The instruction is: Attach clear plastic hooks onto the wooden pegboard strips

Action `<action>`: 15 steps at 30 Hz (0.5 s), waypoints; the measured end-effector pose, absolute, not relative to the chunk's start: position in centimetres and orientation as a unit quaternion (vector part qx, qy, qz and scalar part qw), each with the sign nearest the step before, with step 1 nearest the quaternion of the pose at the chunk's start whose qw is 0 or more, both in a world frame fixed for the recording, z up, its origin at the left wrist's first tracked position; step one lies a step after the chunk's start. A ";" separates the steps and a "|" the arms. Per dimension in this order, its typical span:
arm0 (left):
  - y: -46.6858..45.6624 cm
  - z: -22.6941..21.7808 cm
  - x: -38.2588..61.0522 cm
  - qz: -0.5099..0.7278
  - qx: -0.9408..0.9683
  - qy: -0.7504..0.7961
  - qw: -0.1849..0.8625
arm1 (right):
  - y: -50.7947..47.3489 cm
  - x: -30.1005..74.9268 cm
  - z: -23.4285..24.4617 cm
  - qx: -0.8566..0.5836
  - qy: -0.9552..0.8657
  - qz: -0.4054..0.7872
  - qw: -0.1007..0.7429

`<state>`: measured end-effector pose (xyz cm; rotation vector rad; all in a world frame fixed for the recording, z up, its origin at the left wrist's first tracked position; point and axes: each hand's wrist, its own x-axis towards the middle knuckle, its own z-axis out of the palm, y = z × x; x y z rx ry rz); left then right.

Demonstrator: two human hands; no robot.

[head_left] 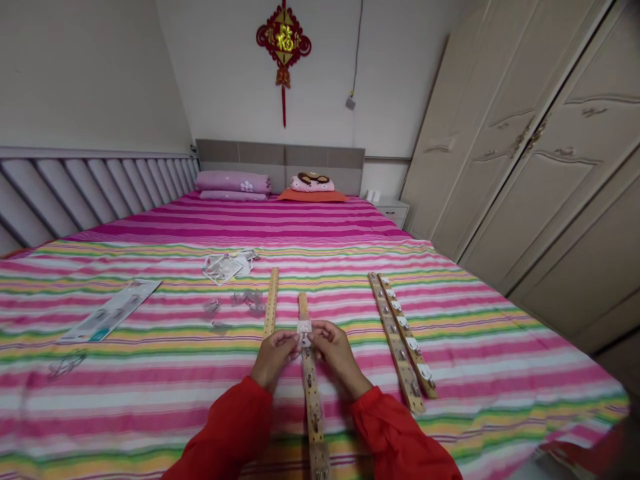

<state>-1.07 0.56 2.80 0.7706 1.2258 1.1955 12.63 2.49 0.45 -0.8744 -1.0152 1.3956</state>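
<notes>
My left hand [277, 353] and my right hand [333, 348] pinch a small clear square hook [304, 328] between them, one from each side. It is over the far part of a narrow wooden strip [314, 403] that runs toward me; I cannot tell whether it touches the wood. More metal hooks on clear squares sit along the strip nearer to me. A bare wooden strip with holes [271, 301] lies just left of it. Loose clear hooks [250, 301] are scattered on the striped cloth beyond my left hand.
To the right lie a strip with clear hooks [395, 340] and one with white hooks [406, 327]. A flat package [114, 310], torn wrappers [227, 267] and a small wire bundle [67, 363] lie to the left. Wardrobe doors [525, 160] stand beyond the bed's right edge.
</notes>
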 end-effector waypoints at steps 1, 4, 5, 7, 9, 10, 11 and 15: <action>0.6 2.7 -1.1 0.509 0.345 0.532 0.583 | 2.5 12.7 0.3 -0.373 -0.433 0.590 0.570; 0.5 2.4 -1.6 0.503 0.460 0.543 0.490 | 2.4 12.9 0.0 -0.381 -0.439 0.568 0.583; 0.4 2.5 -1.8 0.500 0.521 0.542 0.430 | 2.4 13.0 -0.1 -0.385 -0.444 0.560 0.584; 0.1 3.1 -2.2 0.476 0.645 0.527 0.284 | 2.2 13.1 0.0 -0.391 -0.463 0.542 0.582; -0.2 4.0 -2.5 0.424 0.735 0.507 0.152 | 2.0 13.2 0.5 -0.392 -0.497 0.511 0.582; -0.4 4.5 -2.5 0.395 0.765 0.497 0.104 | 1.8 13.2 0.8 -0.390 -0.520 0.488 0.583; -0.5 5.1 -2.6 0.366 0.789 0.488 0.068 | 1.6 13.2 1.1 -0.388 -0.543 0.463 0.584; -0.9 7.1 -2.7 0.262 0.846 0.464 -0.011 | 0.7 13.0 2.3 -0.372 -0.613 0.381 0.583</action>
